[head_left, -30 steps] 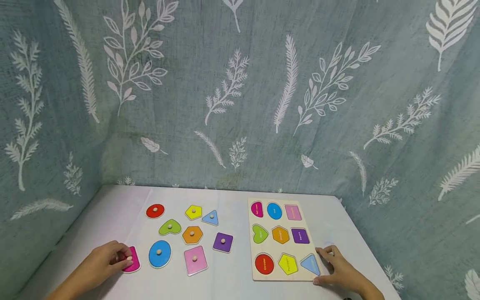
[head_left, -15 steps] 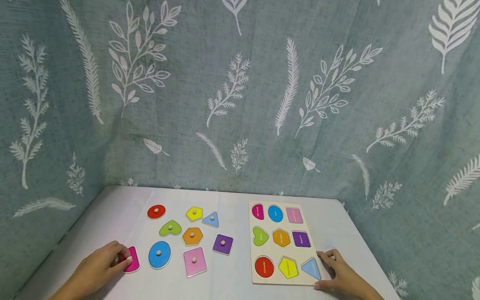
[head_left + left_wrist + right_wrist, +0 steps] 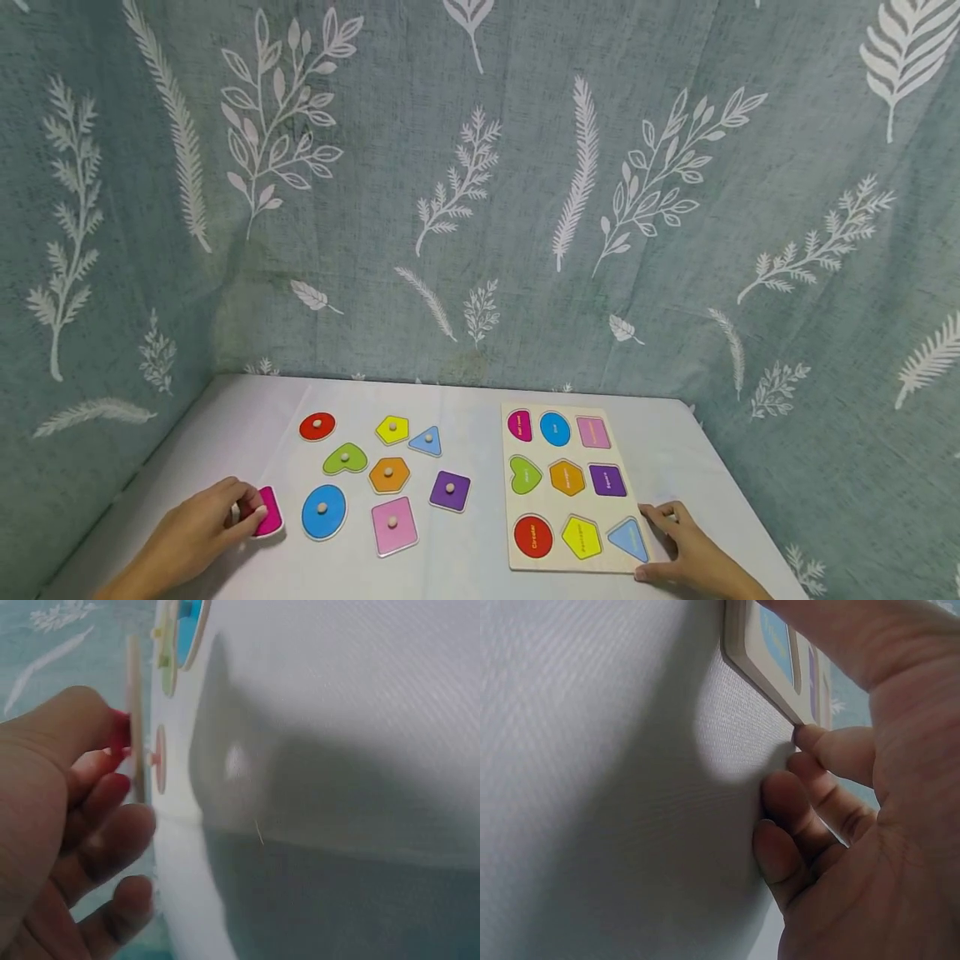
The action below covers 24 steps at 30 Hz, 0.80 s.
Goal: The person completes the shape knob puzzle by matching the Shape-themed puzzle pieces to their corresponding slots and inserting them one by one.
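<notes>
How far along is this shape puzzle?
Done: nothing fitted yet; no knobbed piece sits in the board. In hand: the left hand pinches the magenta piece, seemingly off the table, while the right hand touches the board's edge. Remaining: likely fitting that piece and the eight other pieces lying loose.

Leaf-patterned cloth [image 3: 517, 192] behind white tabletop [image 3: 465, 567]

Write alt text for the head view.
A left hand pinches a magenta puzzle piece beside eight colourful knobbed pieces on a white table. The right hand touches the right edge of a board with nine coloured shapes in three rows.
</notes>
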Motion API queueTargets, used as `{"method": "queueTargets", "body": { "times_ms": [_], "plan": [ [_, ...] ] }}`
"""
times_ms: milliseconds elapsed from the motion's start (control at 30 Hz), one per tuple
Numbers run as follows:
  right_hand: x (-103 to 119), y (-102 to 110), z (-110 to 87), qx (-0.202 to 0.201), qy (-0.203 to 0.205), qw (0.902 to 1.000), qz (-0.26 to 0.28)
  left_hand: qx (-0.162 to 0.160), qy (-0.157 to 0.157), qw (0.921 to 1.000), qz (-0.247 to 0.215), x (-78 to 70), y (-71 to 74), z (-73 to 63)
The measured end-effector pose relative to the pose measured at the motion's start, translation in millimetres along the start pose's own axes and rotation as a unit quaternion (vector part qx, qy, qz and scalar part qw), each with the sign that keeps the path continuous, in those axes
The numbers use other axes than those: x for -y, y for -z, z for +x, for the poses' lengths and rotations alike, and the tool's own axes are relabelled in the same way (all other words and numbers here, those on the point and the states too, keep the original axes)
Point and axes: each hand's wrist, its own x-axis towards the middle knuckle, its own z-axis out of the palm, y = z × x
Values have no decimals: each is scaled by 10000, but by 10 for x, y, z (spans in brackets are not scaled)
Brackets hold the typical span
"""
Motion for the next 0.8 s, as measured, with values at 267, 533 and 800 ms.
{"method": "queueTargets", "body": {
  "times_ms": [267,533,800],
  "plan": [
    [-20,3,-16,23,11,9999,97,-1157,-656,9911,-16,-99,-54,68],
    [-8,-8,-48,-40,-17,9994,348,-1230,-775,9888,-338,-236,-108,246],
    [13,-13,-30,-42,-313,9994,145,-1211,-813,9878,-554,-361,-161,331]
  ]
}}
